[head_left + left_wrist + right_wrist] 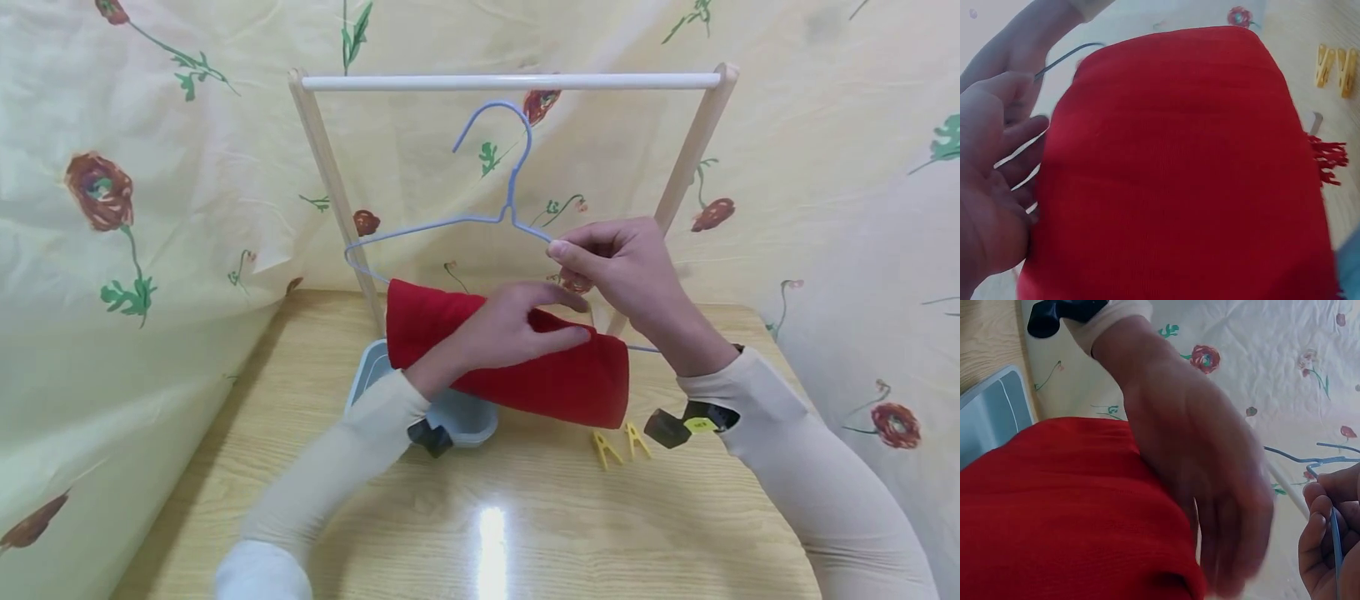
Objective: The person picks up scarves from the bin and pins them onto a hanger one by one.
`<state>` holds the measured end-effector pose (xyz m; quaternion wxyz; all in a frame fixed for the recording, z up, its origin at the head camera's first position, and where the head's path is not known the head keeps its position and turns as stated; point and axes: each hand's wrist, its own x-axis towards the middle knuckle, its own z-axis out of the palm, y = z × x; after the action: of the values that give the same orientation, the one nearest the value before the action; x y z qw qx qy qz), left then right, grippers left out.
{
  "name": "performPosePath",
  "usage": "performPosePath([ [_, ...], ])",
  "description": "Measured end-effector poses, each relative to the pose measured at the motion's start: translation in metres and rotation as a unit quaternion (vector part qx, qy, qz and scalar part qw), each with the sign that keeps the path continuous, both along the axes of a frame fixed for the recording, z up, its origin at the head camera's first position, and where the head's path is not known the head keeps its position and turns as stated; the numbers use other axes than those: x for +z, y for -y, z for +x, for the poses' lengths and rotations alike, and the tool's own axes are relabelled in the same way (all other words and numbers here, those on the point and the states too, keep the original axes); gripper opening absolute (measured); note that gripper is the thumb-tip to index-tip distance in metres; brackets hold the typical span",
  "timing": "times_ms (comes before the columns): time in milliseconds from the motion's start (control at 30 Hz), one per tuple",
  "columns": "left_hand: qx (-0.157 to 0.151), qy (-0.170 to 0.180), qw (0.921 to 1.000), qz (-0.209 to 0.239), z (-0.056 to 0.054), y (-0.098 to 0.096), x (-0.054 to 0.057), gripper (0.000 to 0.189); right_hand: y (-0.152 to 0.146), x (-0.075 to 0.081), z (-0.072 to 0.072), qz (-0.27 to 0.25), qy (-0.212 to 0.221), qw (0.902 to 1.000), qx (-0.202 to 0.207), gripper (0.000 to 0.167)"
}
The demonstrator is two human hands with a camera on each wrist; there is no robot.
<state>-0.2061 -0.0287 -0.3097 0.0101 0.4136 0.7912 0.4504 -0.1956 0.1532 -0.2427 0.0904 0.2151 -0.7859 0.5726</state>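
Cloth in plain red is hanging folded over the lower wire of a blue hanger, up above the desk and sloping down toward the right. Red fringe is poking out along one edge in the left wrist view. The left hand is lying across the upper part of the cloth, its grip loose: thumb and gently bent fingers are spreading apart, and whether they are pressing on the cloth I cannot tell. The right hand is holding the hanger by its right shoulder, its grip closed, thumb and fingertips pinching the thin wire. Over both hands the hook is curving upward, its tip pointing down to the left.

A pale blue basin is standing on the desk, with the cloth and left arm covering part of it. Two yellow clothespins are resting side by side near the lower right corner of the cloth. Farther back, a rack with a white bar and wooden posts is standing, a gap showing between bar and hook. A flower-patterned sheet is surrounding everything.
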Motion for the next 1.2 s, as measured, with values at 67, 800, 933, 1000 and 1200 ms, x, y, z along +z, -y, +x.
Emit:
performPosePath([
  [67, -0.011, -0.015, 0.9993, -0.032, -0.003, -0.012, 0.001, 0.035, 0.001, 0.0, 0.0, 0.004, 0.002, 1.0, 0.002, 0.016],
  [800, -0.06, -0.203, 0.9767, -0.036, -0.005, -0.033, 0.0, 0.019, 0.004, -0.001, 0.001, 0.031, 0.011, 0.9994, -0.002, 0.019],
  [933, -0.099, -0.191, 0.9765, 0.02, -0.006, -0.034, -0.002, 0.018, 0.006, -0.003, 0.001, 0.05, 0.006, 0.9987, -0.001, 0.02],
  [1000, -0.12, -0.181, 0.9752, 0.042, -0.006, -0.036, -0.002, 0.018, 0.007, -0.004, 0.001, 0.051, 0.001, 0.9987, 0.0, 0.02],
  [1200, -0.166, -0.192, 0.9645, 0.074, -0.003, -0.041, -0.001, 0.02, 0.007, 0.001, 0.002, 0.046, -0.006, 0.9989, 0.009, 0.02],
])
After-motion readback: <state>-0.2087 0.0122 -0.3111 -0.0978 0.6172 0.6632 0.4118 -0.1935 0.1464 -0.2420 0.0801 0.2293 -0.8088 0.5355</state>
